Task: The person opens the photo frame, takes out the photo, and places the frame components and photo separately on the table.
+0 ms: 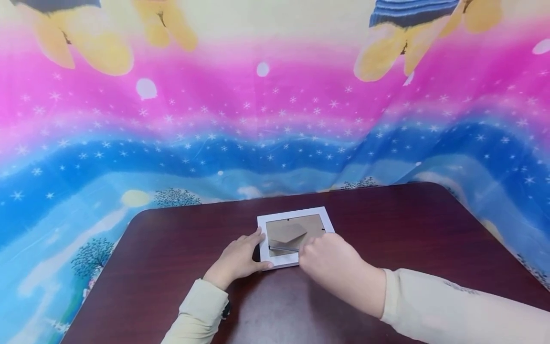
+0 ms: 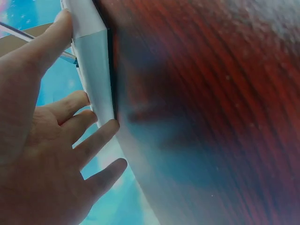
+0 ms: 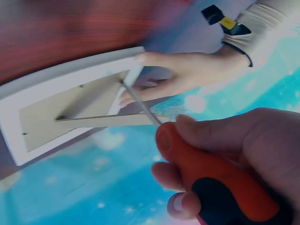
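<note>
A white picture frame lies back-up on the table, its brown backing board held by small dark tabs. A stand flap is raised from the backing. My left hand holds the frame's near left corner, thumb on the near border and fingers at the left edge. My right hand grips a screwdriver with an orange and black handle. Its thin metal shaft slants past the flap, and its tip meets the backing's edge near a tab by my left hand.
The dark reddish-brown table has rounded far corners. Behind and around it hangs a colourful printed cloth in pink and blue. A dark band with a yellow piece is on the left wrist.
</note>
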Motion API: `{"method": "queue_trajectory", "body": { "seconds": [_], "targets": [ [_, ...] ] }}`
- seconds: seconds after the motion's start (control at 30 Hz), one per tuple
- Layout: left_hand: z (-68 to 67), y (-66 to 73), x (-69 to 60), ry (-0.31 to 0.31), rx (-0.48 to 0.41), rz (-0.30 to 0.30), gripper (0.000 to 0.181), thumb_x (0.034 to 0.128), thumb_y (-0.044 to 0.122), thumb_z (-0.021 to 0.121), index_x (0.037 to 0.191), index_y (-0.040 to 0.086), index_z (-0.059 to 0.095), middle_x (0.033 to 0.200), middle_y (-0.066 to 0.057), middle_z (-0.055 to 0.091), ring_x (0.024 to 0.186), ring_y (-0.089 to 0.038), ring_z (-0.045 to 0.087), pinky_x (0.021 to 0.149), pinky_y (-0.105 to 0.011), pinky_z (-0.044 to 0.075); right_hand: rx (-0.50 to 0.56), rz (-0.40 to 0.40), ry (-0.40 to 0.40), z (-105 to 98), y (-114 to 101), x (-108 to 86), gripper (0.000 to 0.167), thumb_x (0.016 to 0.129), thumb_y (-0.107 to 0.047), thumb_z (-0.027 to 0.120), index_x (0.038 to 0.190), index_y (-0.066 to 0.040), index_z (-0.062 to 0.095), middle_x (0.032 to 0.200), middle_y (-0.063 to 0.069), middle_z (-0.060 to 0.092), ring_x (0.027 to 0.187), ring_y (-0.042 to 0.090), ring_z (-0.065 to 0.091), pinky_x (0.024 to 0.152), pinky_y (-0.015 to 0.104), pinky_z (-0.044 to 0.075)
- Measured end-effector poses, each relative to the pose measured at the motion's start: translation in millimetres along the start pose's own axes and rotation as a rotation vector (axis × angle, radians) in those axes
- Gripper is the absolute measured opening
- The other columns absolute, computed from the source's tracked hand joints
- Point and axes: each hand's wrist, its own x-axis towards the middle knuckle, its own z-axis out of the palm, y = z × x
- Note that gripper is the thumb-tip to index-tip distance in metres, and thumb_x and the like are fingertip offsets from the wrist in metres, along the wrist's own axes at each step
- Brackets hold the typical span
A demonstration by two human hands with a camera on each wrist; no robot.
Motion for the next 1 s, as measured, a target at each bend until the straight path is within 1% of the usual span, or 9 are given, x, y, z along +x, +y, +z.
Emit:
{"method": "queue_trajectory", "body": {
  "seconds": [0.07,0.17,0.3,0.43,0.57,0.7,0.77,0.87,1.0],
  "targets": [
    [0.7,-0.6,0.0,0.007,-0.002,0.004,0.08,0.0822,0.047,0.079,0.146,0.008,0.05,0.156,-0.012,0.036,0.134,-0.037,0.044,0.106,-0.054,0.039,-0.076,-0.015,-0.034,-5.5,-7.7,5.2,0.024,0.07,-0.001,0.069,0.054,-0.013,0.055,0.049,-0.003,0.044,0.042,0.009,0.042,0.035,0.025,0.035],
    [0.7,-1.3,0.1,0.012,-0.011,0.005,0.08,0.0815,0.047,0.079,0.145,0.007,0.051,0.156,-0.013,0.037,0.134,-0.037,0.045,0.105,-0.054,0.039,-0.221,-0.028,-0.128,-15.1,-26.4,9.5,0.008,0.08,-0.01,0.069,0.075,-0.01,0.076,0.058,0.005,0.062,0.041,0.015,0.044,0.033,0.028,0.037],
    [0.2,-2.3,0.2,0.009,-0.019,0.001,0.08,0.0811,0.046,0.08,0.145,0.008,0.051,0.156,-0.013,0.036,0.134,-0.039,0.044,0.105,-0.054,0.039,-0.468,-0.101,-0.226,-27.4,-57.2,8.7,0.032,0.095,-0.024,0.053,0.11,-0.009,0.077,0.064,0.018,0.063,0.041,0.022,0.046,0.035,0.03,0.039],
    [0.2,-2.2,1.1,0.007,-0.007,0.003,0.081,0.0812,0.046,0.08,0.146,0.008,0.05,0.156,-0.013,0.036,0.134,-0.038,0.044,0.105,-0.054,0.04,-0.612,-0.177,-0.186,-31.2,-79.6,6.6,0.039,0.093,-0.016,0.041,0.108,0.003,0.072,0.061,0.018,0.059,0.042,0.021,0.048,0.037,0.027,0.038],
    [1.2,-2.3,2.1,0.011,0.001,0.003,0.08,0.0811,0.047,0.08,0.146,0.008,0.051,0.156,-0.013,0.037,0.133,-0.038,0.045,0.104,-0.054,0.04,-0.642,-0.17,-0.15,-28.8,-92.3,9.5,0.042,0.087,0.005,0.038,0.107,-0.002,0.074,0.061,0.016,0.059,0.044,0.021,0.05,0.039,0.027,0.039],
    [1.9,-2.2,1.5,0.014,0.004,0.001,0.08,0.0813,0.046,0.08,0.145,0.008,0.051,0.155,-0.013,0.038,0.132,-0.036,0.046,0.104,-0.054,0.04,-0.66,-0.061,-0.168,-23.7,-104.5,11.5,0.075,0.08,0.029,0.035,0.108,-0.027,0.076,0.059,0.013,0.057,0.047,0.019,0.051,0.041,0.024,0.042],
    [1.9,-1.7,0.7,0.011,0.001,0.003,0.08,0.0814,0.047,0.079,0.146,0.008,0.051,0.155,-0.013,0.038,0.132,-0.036,0.047,0.105,-0.055,0.039,-0.666,-0.039,-0.166,-21.4,-106.0,10.1,0.078,0.078,0.034,0.035,0.107,-0.027,0.075,0.059,0.012,0.056,0.047,0.019,0.052,0.042,0.024,0.042],
    [2.0,-1.5,0.2,0.009,-0.001,0.007,0.081,0.081,0.047,0.08,0.145,0.008,0.051,0.155,-0.013,0.038,0.132,-0.037,0.047,0.105,-0.055,0.039,-0.631,-0.104,-0.162,-22.4,-99.2,6.4,0.065,0.078,0.032,0.036,0.108,-0.013,0.073,0.059,0.015,0.057,0.046,0.021,0.051,0.041,0.026,0.042],
    [0.4,-0.4,2.1,0.013,0.004,0.01,0.081,0.0802,0.046,0.081,0.145,0.007,0.051,0.155,-0.014,0.039,0.132,-0.037,0.046,0.106,-0.056,0.038,-0.614,-0.187,-0.137,-27.0,-81.9,2.5,0.044,0.087,0.008,0.037,0.106,-0.006,0.074,0.061,0.019,0.059,0.043,0.024,0.048,0.038,0.028,0.039]
  ]
}}
